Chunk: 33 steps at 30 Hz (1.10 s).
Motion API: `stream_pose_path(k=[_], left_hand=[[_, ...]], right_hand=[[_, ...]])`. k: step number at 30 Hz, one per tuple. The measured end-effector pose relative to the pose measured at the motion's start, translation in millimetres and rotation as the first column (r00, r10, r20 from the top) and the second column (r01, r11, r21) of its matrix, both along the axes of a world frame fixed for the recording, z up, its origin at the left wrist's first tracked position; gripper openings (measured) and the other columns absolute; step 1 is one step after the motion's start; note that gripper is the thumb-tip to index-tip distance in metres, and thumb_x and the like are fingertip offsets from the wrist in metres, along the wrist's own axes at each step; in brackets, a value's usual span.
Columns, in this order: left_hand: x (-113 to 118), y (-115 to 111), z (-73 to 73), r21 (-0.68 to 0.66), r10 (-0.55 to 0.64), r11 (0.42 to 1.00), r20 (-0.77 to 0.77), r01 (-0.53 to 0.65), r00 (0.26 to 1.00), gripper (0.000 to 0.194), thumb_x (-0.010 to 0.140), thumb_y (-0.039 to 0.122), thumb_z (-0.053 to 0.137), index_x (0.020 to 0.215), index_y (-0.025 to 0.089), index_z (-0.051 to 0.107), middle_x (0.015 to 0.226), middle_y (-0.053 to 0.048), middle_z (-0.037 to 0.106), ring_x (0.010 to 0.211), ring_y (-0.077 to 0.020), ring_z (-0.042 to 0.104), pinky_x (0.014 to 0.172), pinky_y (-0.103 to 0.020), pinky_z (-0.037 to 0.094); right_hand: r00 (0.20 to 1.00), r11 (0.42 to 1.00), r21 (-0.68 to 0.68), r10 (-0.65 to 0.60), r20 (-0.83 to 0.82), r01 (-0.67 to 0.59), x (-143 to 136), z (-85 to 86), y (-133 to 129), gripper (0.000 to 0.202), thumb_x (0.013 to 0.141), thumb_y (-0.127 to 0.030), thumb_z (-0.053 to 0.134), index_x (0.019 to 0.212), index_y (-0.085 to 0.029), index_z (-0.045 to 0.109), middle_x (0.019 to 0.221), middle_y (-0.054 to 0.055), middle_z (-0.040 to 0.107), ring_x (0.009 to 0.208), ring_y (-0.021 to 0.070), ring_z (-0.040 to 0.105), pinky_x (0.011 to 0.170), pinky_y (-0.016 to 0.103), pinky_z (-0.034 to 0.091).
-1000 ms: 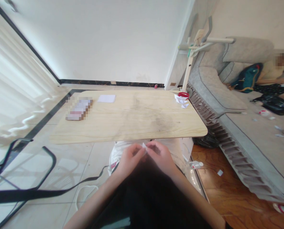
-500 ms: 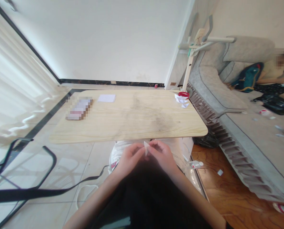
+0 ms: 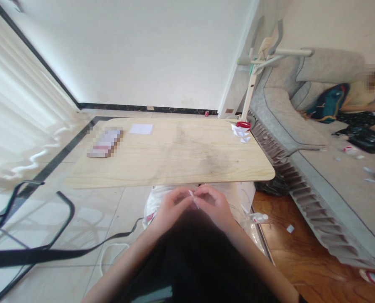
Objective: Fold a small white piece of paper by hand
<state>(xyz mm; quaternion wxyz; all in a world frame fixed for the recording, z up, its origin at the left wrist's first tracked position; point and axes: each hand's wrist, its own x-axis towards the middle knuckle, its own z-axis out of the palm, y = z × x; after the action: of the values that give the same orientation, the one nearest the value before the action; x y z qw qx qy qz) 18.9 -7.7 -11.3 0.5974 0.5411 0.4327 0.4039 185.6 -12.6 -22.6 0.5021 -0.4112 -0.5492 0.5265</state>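
Just off the near edge of the wooden table (image 3: 162, 164), both my hands pinch a small folded piece of white paper (image 3: 192, 195). My left hand (image 3: 174, 206) grips it from the left between thumb and fingers. From the other side my right hand (image 3: 215, 204) closes on it, fingertips almost meeting those of the left. Only a narrow edge of the paper shows; the rest is hidden by fingers. At the table's far right corner lie folded white paper pieces (image 3: 240, 133) beside red-handled scissors (image 3: 243, 125).
A stack of white paper sheets (image 3: 141, 128) and a blurred-out flat object (image 3: 105, 143) lie on the table's left. A grey sofa (image 3: 310, 122) with a seated person is at right. A black strap (image 3: 80, 254) and metal frame (image 3: 69, 206) stand at left.
The paper between my fingers has turned, from a pointed white triangle facing me to a thin slanted edge. Both hands stay in nearly the same place.
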Motion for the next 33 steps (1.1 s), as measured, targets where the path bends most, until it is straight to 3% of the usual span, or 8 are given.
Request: stream_pose_path(k=[12, 19, 29, 33], left_hand=[[1.2, -0.3, 3.6, 0.129, 0.061, 0.991, -0.163, -0.040, 0.985, 0.020, 0.087, 0.029, 0.062, 0.098, 0.017, 0.072, 0.095, -0.006, 0.076, 0.092, -0.0218, 0.069, 0.086, -0.032, 0.053], [0.7, 0.4, -3.3, 0.282, 0.140, 0.957, -0.236, -0.070, 0.962, 0.020, 0.088, 0.030, 0.062, 0.101, 0.021, 0.074, 0.102, -0.006, 0.074, 0.099, -0.0223, 0.067, 0.093, -0.034, 0.050], [2.5, 0.1, -5.6, 0.318, 0.168, 0.945, -0.282, -0.073, 0.944, 0.021, 0.088, 0.027, 0.058, 0.101, 0.021, 0.074, 0.103, -0.006, 0.074, 0.099, -0.0226, 0.067, 0.091, -0.034, 0.050], [2.4, -0.9, -7.6, 0.268, 0.152, 0.961, -0.324, -0.064, 0.934, 0.024, 0.088, 0.031, 0.060, 0.106, 0.021, 0.072, 0.107, -0.005, 0.074, 0.103, -0.0234, 0.066, 0.093, -0.034, 0.050]], right_hand=[[0.999, 0.997, -0.074, 0.034, -0.040, -0.037, 0.7, -1.9, 2.4, 0.017, 0.076, -0.036, 0.075, 0.082, -0.023, 0.066, 0.083, 0.002, 0.070, 0.076, 0.0190, 0.067, 0.070, 0.034, 0.057], [1.000, 0.999, -0.042, -0.002, -0.023, 0.001, 0.4, -4.9, 3.2, 0.017, 0.077, -0.035, 0.073, 0.083, -0.023, 0.065, 0.083, 0.002, 0.070, 0.075, 0.0183, 0.066, 0.072, 0.034, 0.056], [1.000, 0.998, -0.055, -0.024, -0.013, 0.024, -0.5, -10.0, 2.9, 0.015, 0.080, -0.027, 0.069, 0.093, -0.022, 0.063, 0.079, 0.002, 0.070, 0.073, 0.0180, 0.067, 0.072, 0.034, 0.057], [0.999, 0.998, -0.045, -0.036, 0.028, 0.037, -0.6, -10.4, 2.1, 0.014, 0.080, -0.022, 0.067, 0.094, -0.022, 0.064, 0.085, 0.002, 0.070, 0.075, 0.0180, 0.067, 0.073, 0.033, 0.057]])
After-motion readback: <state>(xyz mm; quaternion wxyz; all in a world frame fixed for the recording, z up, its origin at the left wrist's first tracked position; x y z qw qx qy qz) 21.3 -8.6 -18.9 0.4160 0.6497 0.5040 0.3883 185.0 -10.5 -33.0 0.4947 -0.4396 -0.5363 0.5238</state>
